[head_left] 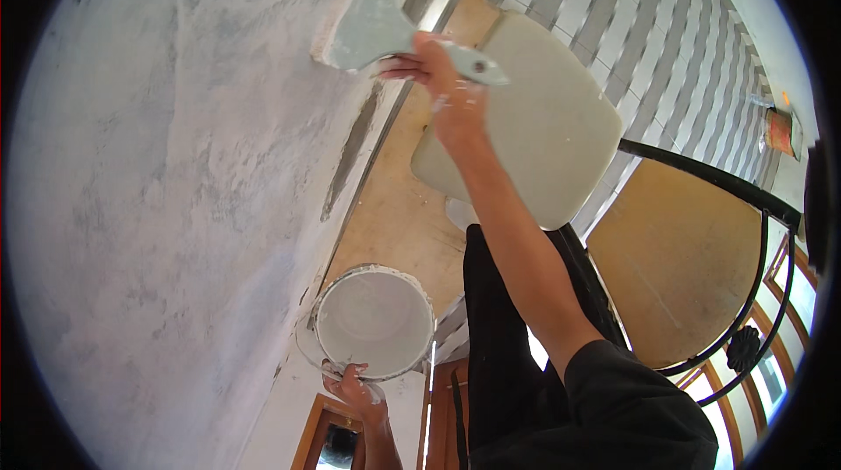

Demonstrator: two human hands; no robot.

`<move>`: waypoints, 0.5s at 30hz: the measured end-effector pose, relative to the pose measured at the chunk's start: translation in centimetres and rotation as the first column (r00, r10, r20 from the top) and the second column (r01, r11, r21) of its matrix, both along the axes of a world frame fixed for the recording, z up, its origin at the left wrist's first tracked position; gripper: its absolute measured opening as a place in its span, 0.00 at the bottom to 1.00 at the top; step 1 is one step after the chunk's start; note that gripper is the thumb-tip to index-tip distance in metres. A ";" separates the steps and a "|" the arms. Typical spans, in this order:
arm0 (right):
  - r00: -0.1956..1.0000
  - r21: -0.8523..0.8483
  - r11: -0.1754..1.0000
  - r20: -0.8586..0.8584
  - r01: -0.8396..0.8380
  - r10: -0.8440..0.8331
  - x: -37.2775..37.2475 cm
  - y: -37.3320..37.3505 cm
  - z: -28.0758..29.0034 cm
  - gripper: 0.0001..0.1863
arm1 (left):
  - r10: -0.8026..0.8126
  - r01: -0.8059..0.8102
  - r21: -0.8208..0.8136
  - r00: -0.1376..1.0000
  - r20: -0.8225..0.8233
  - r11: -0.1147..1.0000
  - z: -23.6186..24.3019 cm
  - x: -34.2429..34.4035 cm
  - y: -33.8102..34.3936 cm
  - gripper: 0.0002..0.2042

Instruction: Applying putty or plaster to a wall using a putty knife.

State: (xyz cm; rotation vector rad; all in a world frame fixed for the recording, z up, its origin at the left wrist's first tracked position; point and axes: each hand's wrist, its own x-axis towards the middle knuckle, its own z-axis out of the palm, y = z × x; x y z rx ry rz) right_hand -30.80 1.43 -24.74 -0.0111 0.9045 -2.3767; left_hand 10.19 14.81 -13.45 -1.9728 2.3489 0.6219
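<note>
Two hands we can see: our right hand (441,84) is closed around the handle of a wide brush (372,28) — its bristles are at the patchy, pale wall (175,163). Our left hand (359,389) is gripping the white bucket (410,299) at its near rim, close beside this wall.

"What's underfoot?"
"A grey-and-white striped tile floor (618,1), at upper right."
"Any seating?"
"A cream seat with rounded corners (547,128) and, near it, a black-framed chair with a tan back panel (679,260)."
"And around those?"
"A patchy grey-white wall (166,207) fills the left; brown wood-framed windows (801,295) glow brightly at lower right."
</note>
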 end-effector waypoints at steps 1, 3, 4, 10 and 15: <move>1.000 0.007 1.000 -0.002 0.007 -0.007 -0.1 0.4 -0.5 0.14 | 0.029 -0.029 -0.016 0.999 0.016 0.999 0.0 -0.2 0.2 0.06; 0.993 0.107 0.993 0.116 -0.046 0.033 -0.1 0.3 -3.2 0.12 | 0.059 -0.058 -0.044 0.998 0.027 0.997 -0.4 -0.8 0.2 0.05; 0.993 0.104 0.994 0.117 -0.040 0.028 -0.3 0.4 -3.9 0.12 | 0.058 -0.058 -0.006 0.998 0.031 0.998 -0.2 -0.9 0.0 0.04; 0.995 0.231 0.972 -0.098 0.035 -0.013 -0.2 -0.3 1.0 0.11 | 0.043 -0.044 0.017 0.996 0.074 0.999 0.5 -1.5 0.0 0.05; 0.980 0.023 0.994 -0.169 -0.104 0.106 1.5 1.2 8.1 0.10 | 0.051 -0.051 -0.011 0.999 0.006 0.999 0.5 -0.1 0.1 0.06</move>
